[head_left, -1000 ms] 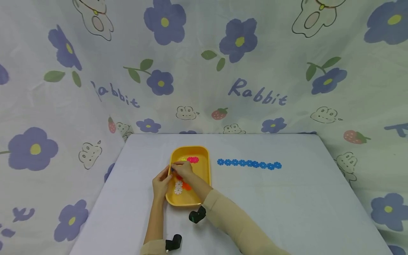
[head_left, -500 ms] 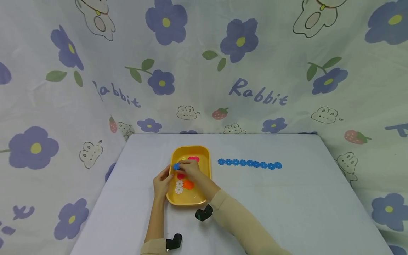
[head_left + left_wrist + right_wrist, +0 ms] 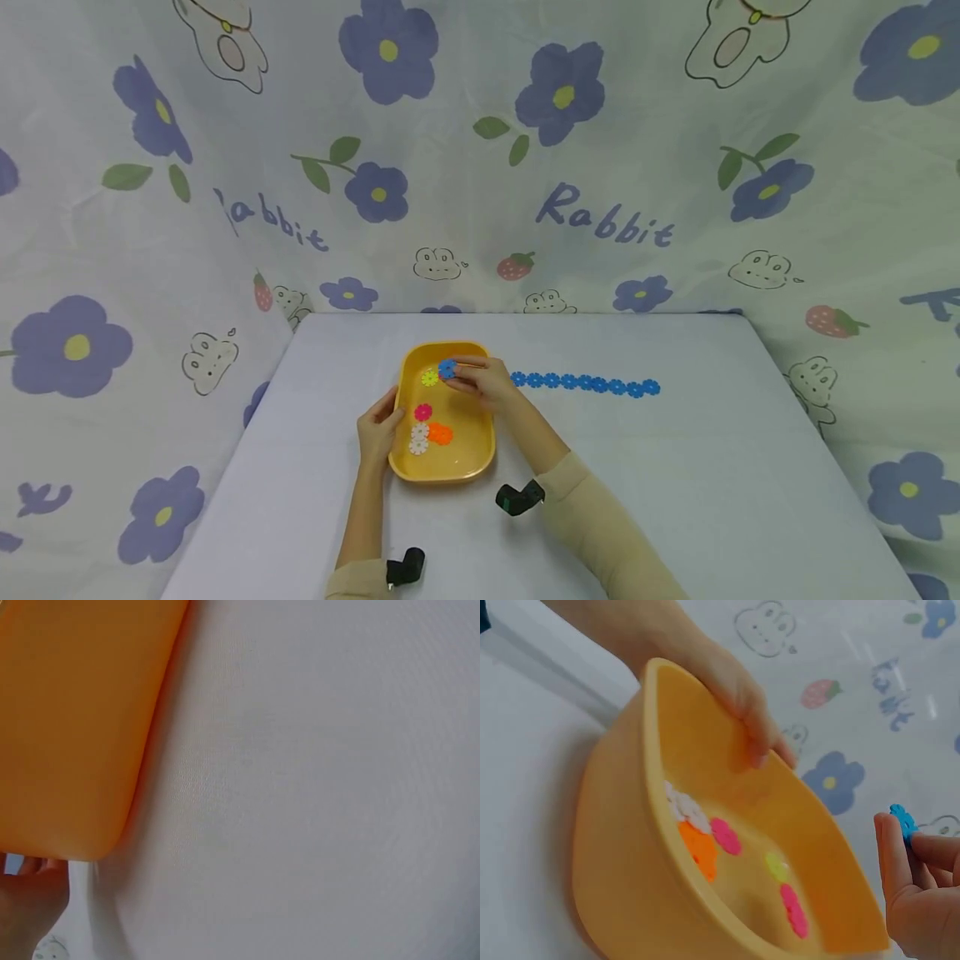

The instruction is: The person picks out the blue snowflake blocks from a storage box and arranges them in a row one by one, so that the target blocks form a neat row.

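Observation:
A yellow tray [image 3: 465,467] stands on the table, and my left hand [image 3: 378,429] grips its left wall, thumb over the rim. Above the tray's far right part, my right hand [image 3: 483,382] pinches a blue flower-shaped plastic piece [image 3: 447,369] between thumb and fingertips; the right wrist view shows that blue piece [image 3: 904,823] on edge. Inside the tray lie a yellow-green piece [image 3: 429,378], a pink piece [image 3: 423,412], white pieces [image 3: 419,439] and orange pieces [image 3: 441,434]. More pink pieces [image 3: 794,910] show in the right wrist view; in the head view my right hand covers them.
Right of the tray, a row of several blue flower pieces [image 3: 585,382] runs across the white table [image 3: 675,483]. Patterned cloth [image 3: 480,167] hangs behind and beside the table. Each wrist carries a black camera mount [image 3: 520,498].
My right hand has lifted the blue piece from the tray's left side and carried it right and farther back. My left hand has kept its grip on the tray.

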Demonstrator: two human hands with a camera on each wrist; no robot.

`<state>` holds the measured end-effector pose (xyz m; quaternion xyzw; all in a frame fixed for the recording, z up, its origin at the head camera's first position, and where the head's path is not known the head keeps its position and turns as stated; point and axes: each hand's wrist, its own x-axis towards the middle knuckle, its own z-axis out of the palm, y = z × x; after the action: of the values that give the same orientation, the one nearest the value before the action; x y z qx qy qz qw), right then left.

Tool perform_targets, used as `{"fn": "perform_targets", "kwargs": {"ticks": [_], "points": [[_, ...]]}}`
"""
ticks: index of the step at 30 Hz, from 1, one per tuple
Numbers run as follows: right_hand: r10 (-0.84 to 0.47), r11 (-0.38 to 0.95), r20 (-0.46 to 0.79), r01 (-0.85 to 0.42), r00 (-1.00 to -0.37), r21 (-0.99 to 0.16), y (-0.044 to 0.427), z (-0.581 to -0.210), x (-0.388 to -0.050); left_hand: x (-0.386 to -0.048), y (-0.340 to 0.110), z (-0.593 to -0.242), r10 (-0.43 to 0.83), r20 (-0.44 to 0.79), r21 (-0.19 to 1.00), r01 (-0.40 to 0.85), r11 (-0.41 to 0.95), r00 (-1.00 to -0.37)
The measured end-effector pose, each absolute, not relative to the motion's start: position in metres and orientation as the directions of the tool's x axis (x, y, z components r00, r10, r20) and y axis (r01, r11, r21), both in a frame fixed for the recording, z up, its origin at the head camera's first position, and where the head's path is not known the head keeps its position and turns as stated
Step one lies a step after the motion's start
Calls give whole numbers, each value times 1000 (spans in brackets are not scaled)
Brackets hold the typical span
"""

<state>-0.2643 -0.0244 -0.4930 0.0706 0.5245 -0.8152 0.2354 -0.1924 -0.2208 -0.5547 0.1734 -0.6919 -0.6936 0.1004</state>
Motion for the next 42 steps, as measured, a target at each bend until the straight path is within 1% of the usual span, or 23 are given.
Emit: {"fn": "perform_targets", "kwargs": {"ticks": [7, 8, 14, 18, 21, 28, 33, 42], "points": [[-276, -348, -323, 407, -905, -844, 12, -487, -263, -196, -225, -552, -367, -65, 998, -70, -2, -928], [-269, -357, -324, 406, -907, -841, 17, -487, -263, -195, -225, -548, -365, -65, 998, -70, -1, -929], [-215, -394, -334, 394, -918, -830, 51, -491, -258, -204, -229, -548, -341, -64, 997, -72, 12, -938], [-188, -408, -322, 372, -928, -834, 79, -494, -254, -212, -229, -550, -344, -68, 996, -83, 28, -936], [-192, -412, -303, 357, -934, -839, 103, -496, -251, -218, -229, -549, -345, -75, 996, -89, 23, -936], [-146, -454, -333, 362, -931, -814, 157, -501, -241, -229, -230, -547, -328, -73, 996, -83, 17, -942], [-121, -484, -316, 334, -941, -809, 190, -505, -233, -233, -230, -548, -326, -81, 995, -94, 24, -942], [-14, -529, -294, 257, -956, -809, 244, -514, -227, -237, -229, -550, -322, -79, 996, -89, 19, -943]]}}
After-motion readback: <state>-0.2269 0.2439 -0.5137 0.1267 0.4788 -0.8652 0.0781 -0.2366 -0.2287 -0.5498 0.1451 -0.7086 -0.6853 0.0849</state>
